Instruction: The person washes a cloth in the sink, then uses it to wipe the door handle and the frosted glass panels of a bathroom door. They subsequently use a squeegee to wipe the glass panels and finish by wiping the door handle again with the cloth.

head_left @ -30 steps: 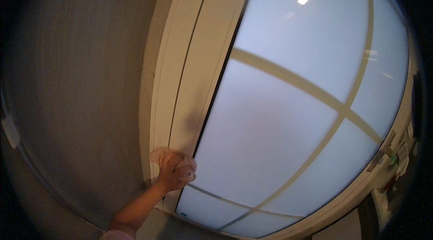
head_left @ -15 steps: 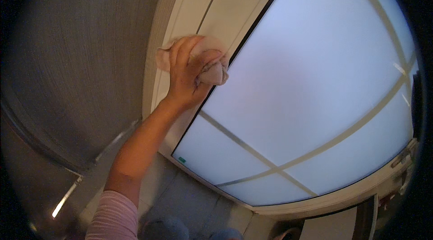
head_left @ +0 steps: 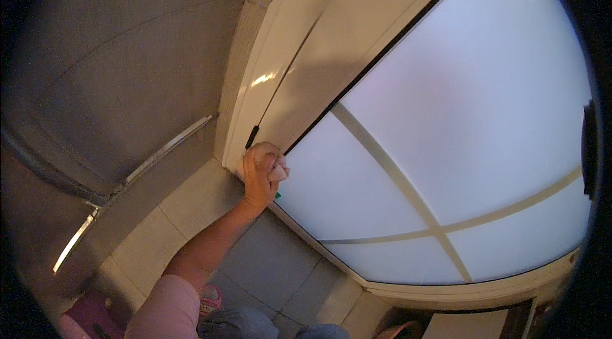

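My left hand (head_left: 257,181) is closed round a crumpled pale cloth (head_left: 280,172). It presses the cloth against the bottom corner of a cream door frame (head_left: 312,84), close to the floor. Beside the hand, a small black fitting (head_left: 252,137) sits at the lower end of the frame's long dark seam. To the right spreads the door's frosted glass panel (head_left: 382,173), crossed by beige strips. A bit of green label shows by my wrist. My right hand is out of view.
A grey textured wall (head_left: 140,52) with a metal edge strip (head_left: 169,148) stands at left. Below are floor tiles (head_left: 274,256) and my knees in blue-grey cloth (head_left: 239,324). A pink object (head_left: 95,317) lies lower left, a framed board (head_left: 472,326) lower right.
My left hand has moved down the door frame with the cloth, from partway up to its bottom corner. The view has shifted, showing more floor and the pink object.
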Demonstrator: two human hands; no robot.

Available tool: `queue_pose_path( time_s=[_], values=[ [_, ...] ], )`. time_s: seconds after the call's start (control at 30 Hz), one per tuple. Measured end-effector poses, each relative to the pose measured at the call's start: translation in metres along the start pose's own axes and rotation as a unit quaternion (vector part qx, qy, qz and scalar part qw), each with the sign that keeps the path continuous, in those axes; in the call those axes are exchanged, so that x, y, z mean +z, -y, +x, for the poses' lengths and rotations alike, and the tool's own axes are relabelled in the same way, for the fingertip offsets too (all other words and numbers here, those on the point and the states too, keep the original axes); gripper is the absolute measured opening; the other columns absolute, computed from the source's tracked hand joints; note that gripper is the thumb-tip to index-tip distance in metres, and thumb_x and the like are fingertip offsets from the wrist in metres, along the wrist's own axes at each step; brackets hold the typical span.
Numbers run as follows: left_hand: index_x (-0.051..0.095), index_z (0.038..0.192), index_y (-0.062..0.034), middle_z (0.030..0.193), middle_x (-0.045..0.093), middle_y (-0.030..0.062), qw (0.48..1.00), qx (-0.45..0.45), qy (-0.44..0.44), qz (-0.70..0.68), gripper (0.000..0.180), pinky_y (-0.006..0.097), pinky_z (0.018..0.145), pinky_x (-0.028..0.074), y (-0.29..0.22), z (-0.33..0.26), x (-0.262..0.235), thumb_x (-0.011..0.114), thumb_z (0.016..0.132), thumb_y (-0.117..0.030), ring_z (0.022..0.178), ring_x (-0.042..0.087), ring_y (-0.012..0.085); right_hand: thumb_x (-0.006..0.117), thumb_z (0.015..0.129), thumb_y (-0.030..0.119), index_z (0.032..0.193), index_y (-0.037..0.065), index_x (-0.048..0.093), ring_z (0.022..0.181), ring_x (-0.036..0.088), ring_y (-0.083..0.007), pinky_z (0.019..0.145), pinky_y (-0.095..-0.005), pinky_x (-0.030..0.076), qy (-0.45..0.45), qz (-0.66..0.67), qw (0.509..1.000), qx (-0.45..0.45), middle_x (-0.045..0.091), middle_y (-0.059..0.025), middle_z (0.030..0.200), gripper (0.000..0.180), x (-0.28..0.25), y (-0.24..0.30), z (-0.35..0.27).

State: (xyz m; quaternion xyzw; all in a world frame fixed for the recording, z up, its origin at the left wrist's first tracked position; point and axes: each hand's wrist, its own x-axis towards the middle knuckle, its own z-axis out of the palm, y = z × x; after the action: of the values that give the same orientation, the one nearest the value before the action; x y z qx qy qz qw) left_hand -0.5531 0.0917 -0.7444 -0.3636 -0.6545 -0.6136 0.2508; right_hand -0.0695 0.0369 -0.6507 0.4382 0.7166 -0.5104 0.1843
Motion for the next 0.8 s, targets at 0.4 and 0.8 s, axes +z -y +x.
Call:
queue_pose_path(
  time_s=[0.4,0.8],
  values=[
    [0.038,0.119,-0.0004,0.106,0.042,0.0188,0.973,-0.213,-0.084,0.004,0.049,0.038,0.083,0.039,-0.033,0.043,-0.003,0.058,0.075,-0.009,0.099,0.045,0.0347,0.049,0.086,0.022,0.107,0.003,0.052,0.071,0.051,-0.0128,0.061,-0.0264,0.043,0.0,-0.046,0.999,0.008,0.058,-0.0061,0.083,0.028,-0.001,0.021,0.0],
    [0.045,0.111,0.0003,0.099,0.043,0.0165,0.929,-0.328,-0.1,-0.136,0.042,0.035,0.08,0.039,0.01,-0.036,0.009,0.06,0.074,-0.012,0.088,0.048,0.0315,0.05,0.085,0.019,0.1,0.002,0.054,0.069,0.052,-0.0201,0.061,-0.0315,0.043,-0.068,-0.088,0.991,-0.073,0.057,-0.0104,0.081,0.023,0.009,0.036,-0.004]
  ],
)
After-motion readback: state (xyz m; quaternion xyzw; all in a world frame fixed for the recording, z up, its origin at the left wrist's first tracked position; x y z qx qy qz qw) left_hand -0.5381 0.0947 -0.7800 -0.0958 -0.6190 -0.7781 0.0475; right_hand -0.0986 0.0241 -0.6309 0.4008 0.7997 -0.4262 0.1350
